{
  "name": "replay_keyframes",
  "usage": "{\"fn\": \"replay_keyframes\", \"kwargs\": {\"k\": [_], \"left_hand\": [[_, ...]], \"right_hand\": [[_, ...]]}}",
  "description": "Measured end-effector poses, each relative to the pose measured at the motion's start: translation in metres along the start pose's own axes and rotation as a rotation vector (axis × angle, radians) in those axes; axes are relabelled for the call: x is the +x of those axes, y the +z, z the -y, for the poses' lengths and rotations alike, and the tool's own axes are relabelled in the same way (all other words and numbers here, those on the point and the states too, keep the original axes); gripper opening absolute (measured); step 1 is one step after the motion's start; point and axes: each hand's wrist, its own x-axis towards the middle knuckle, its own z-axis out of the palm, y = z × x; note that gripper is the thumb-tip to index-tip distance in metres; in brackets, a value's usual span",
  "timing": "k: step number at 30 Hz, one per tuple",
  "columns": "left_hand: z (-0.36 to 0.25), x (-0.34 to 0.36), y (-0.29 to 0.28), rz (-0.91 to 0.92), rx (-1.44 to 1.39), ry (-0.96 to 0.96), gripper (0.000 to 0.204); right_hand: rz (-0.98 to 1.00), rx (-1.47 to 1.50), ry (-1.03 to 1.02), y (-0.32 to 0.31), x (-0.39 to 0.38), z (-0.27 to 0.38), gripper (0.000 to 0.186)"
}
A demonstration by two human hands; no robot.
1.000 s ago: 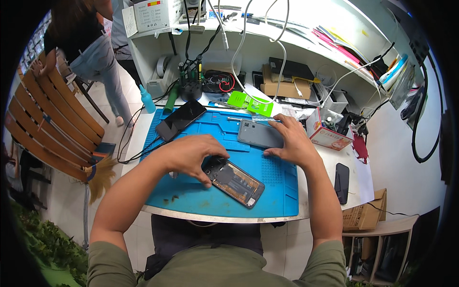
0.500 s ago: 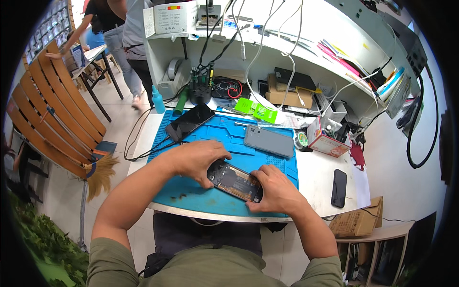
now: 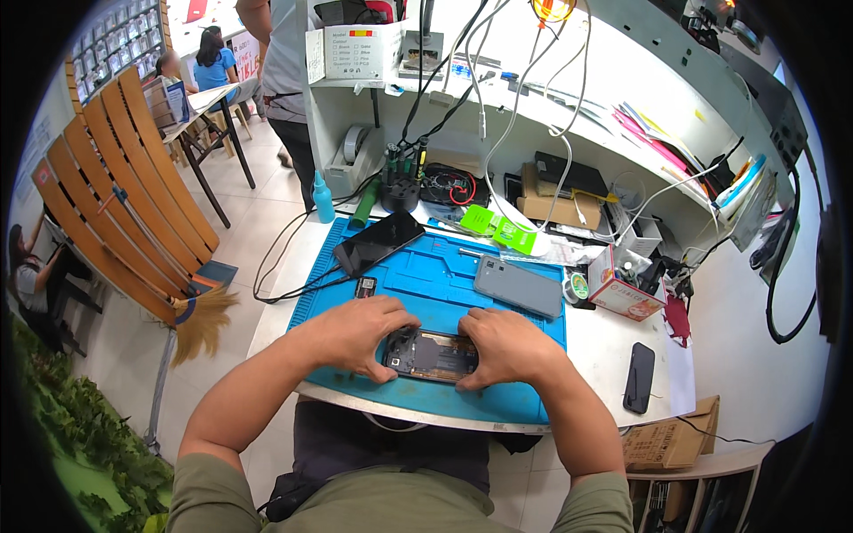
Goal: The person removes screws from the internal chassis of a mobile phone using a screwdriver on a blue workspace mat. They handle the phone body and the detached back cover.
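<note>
An opened phone [image 3: 433, 355] lies low over the near part of the blue work mat [image 3: 422, 306], its inner frame and parts facing up. My left hand [image 3: 362, 338] grips its left end, thumb on the near edge and fingers on the far edge. Around the right end, my right hand [image 3: 508, 349] closes in the same way. Whether the phone rests on the mat cannot be told. Just beyond my left hand sits a small dark camera-like part [image 3: 365, 287]. Farther back are a black phone [image 3: 380, 244] with a cable beside it and a grey phone-shaped panel [image 3: 518, 286].
A blue bottle [image 3: 322, 199], a screwdriver holder [image 3: 401, 188] and green cards [image 3: 499, 229] line the back. At right stand a box of small items [image 3: 625, 289] and another phone [image 3: 639, 377]. White cables [image 3: 506, 147] hang from above. People are at far left.
The opened phone has turned to lie more level across the mat, with both hands still on it. The small dark part beyond my left hand has come into sight. The whole view has shifted.
</note>
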Motion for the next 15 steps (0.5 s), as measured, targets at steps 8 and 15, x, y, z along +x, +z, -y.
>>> {"fn": "replay_keyframes", "kwargs": {"k": [8,15], "left_hand": [[0.006,0.0,-0.01,-0.114,-0.057,0.031,0.083],[0.099,0.092,-0.084,-1.004,-0.281,-0.347,0.077]], "right_hand": [[-0.083,0.139,-0.018,0.009,0.004,-0.014,0.081],[-0.081,0.243,0.026,0.013,0.012,-0.018,0.08]]}}
